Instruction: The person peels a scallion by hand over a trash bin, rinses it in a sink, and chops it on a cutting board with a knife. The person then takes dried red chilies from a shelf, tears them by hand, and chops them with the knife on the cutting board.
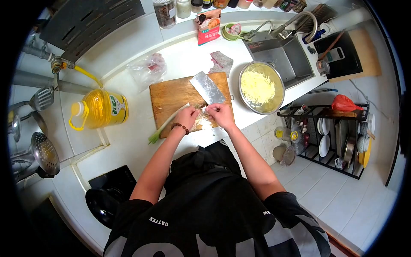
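Both my hands are over a wooden cutting board (165, 96) on the white counter. My left hand (186, 116), with a beaded bracelet at its wrist, has its fingers pinched together. Close by on the right, my right hand (222, 115) is also closed in a pinch. A small whitish piece shows at its fingertips, too small to name. A scallion (166, 125) lies slanting along the left hand, its green end past the board's edge. Beyond the fingers, a cleaver (208, 87) rests flat on the board. Small scraps and wet patches are near the fingertips.
Right of the board stands a steel bowl (278, 99) of pale shreds, beside the sink (287, 58). A plastic bag (143, 73), a crumpled wrapper (221, 62) and a red packet (209, 28) are behind. An oil jug (102, 108) stands left.
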A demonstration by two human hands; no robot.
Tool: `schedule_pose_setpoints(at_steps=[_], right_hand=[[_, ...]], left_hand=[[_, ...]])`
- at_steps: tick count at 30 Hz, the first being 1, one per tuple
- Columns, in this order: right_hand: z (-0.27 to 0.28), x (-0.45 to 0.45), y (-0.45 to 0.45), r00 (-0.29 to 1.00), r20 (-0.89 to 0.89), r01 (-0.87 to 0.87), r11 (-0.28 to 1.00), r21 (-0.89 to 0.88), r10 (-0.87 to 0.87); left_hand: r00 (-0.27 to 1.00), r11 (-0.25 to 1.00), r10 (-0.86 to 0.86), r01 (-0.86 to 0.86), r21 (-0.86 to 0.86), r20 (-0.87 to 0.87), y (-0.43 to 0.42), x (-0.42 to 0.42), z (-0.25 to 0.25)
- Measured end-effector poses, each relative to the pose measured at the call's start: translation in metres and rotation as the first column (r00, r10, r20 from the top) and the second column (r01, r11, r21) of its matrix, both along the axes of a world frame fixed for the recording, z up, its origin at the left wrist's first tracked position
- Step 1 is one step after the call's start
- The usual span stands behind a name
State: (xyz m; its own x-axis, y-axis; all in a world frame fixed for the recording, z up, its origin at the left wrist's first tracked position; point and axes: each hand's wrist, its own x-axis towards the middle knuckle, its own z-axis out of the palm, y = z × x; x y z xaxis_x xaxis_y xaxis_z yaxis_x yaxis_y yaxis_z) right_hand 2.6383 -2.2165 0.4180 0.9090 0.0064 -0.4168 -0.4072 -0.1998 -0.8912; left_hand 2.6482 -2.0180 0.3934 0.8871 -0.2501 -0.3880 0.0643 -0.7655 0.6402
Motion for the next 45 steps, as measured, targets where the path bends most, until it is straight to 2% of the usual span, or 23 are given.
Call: schedule_pose_setpoints(at_steps=[1,2,3,6,7,9,11,12,14,16,18,22,24,26,28,30,32,33,35,36,38,41,45], right_hand=[[0.000,-0.001,-0.001,1.000,-0.020,0.010,1.000,0.015,-0.010],[-0.001,0.000,-0.003,0.999,-0.039,0.021,0.999,0.031,-0.020],[0.000,0.000,-0.004,0.999,-0.036,0.024,0.999,0.031,-0.023],[0.005,-0.001,-0.005,1.000,-0.009,0.014,0.998,0.062,-0.014],[0.010,-0.001,-0.005,0.999,-0.009,-0.043,0.999,0.033,0.043],[0.019,0.000,-0.003,0.994,-0.011,-0.106,0.994,0.004,0.106],[0.025,0.002,0.001,0.992,-0.124,0.028,0.955,0.294,0.009],[0.029,0.002,0.001,0.992,-0.125,0.022,0.955,0.295,0.016],[0.035,0.005,0.000,0.977,-0.214,0.071,0.903,0.423,0.024],[0.034,0.007,0.002,0.980,-0.196,0.048,0.896,0.441,0.045],[0.034,0.008,0.007,0.977,-0.210,0.068,0.882,0.466,0.036],[0.038,0.013,0.013,0.970,-0.242,0.102,0.869,0.485,0.021],[0.037,0.009,0.018,0.994,0.106,-0.015,0.950,0.311,-0.019],[0.033,0.011,0.021,0.994,0.097,0.009,0.953,0.304,-0.040],[0.001,0.017,0.019,0.997,-0.036,-0.068,0.993,0.098,0.071],[-0.020,0.020,0.022,0.999,-0.034,-0.020,0.997,0.070,0.023],[-0.024,0.023,0.025,1.000,-0.024,-0.013,0.994,-0.108,0.010],[-0.027,0.023,0.024,1.000,-0.026,-0.015,0.994,-0.108,0.012],[-0.032,0.021,0.021,0.934,0.259,-0.088,0.864,-0.496,0.245],[-0.031,0.019,0.021,0.934,0.258,-0.090,0.862,-0.498,0.247],[-0.030,0.014,0.022,0.893,0.181,-0.191,0.710,-0.678,0.413],[-0.033,0.011,0.031,0.862,0.092,-0.288,0.631,-0.720,0.498],[-0.022,0.010,0.049,0.844,0.054,-0.329,0.595,-0.733,0.533]], left_hand=[[1.000,1.000,-0.002,0.002,0.001,0.002,-0.004,-0.001,0.007],[0.969,0.923,0.190,-0.232,-0.307,-0.160,-0.009,-0.003,0.014],[0.879,0.704,0.305,-0.467,-0.535,-0.366,-0.014,-0.005,0.017],[0.920,0.654,0.233,-0.387,-0.650,-0.314,-0.019,-0.013,0.018],[0.920,0.653,0.237,-0.388,-0.650,-0.312,-0.019,-0.013,0.010],[0.864,0.558,0.277,-0.500,-0.662,-0.419,-0.014,-0.012,-0.003],[0.834,0.530,0.313,-0.550,-0.645,-0.454,-0.008,-0.015,-0.008],[0.804,0.502,0.343,-0.594,-0.629,-0.486,-0.005,-0.016,-0.007],[0.803,0.498,0.323,-0.594,-0.632,-0.501,-0.002,-0.017,-0.002],[0.804,0.493,0.301,-0.591,-0.638,-0.512,-0.002,-0.017,-0.001],[0.815,0.561,0.377,-0.579,-0.592,-0.441,-0.004,-0.016,-0.004],[0.787,0.557,0.423,-0.616,-0.556,-0.448,0.002,-0.015,-0.013],[0.772,0.516,0.430,-0.635,-0.575,-0.468,0.011,-0.018,-0.016],[0.757,0.467,0.428,-0.653,-0.596,-0.495,0.021,-0.021,-0.017],[0.705,0.375,0.415,-0.709,-0.598,-0.575,0.026,-0.020,-0.017],[0.696,0.371,0.415,-0.718,-0.589,-0.586,0.029,-0.021,-0.016],[0.722,0.388,0.398,-0.692,-0.609,-0.567,0.032,-0.022,-0.016],[0.720,0.386,0.399,-0.694,-0.608,-0.568,0.033,-0.023,-0.018],[0.738,0.378,0.380,-0.674,-0.635,-0.557,0.033,-0.027,-0.021],[0.737,0.375,0.380,-0.675,-0.635,-0.559,0.033,-0.029,-0.020],[0.737,0.390,0.381,-0.676,-0.625,-0.558,0.034,-0.032,-0.018],[0.733,0.426,0.378,-0.680,-0.597,-0.566,0.038,-0.038,-0.012],[0.725,0.425,0.381,-0.689,-0.587,-0.574,0.041,-0.047,-0.013]])
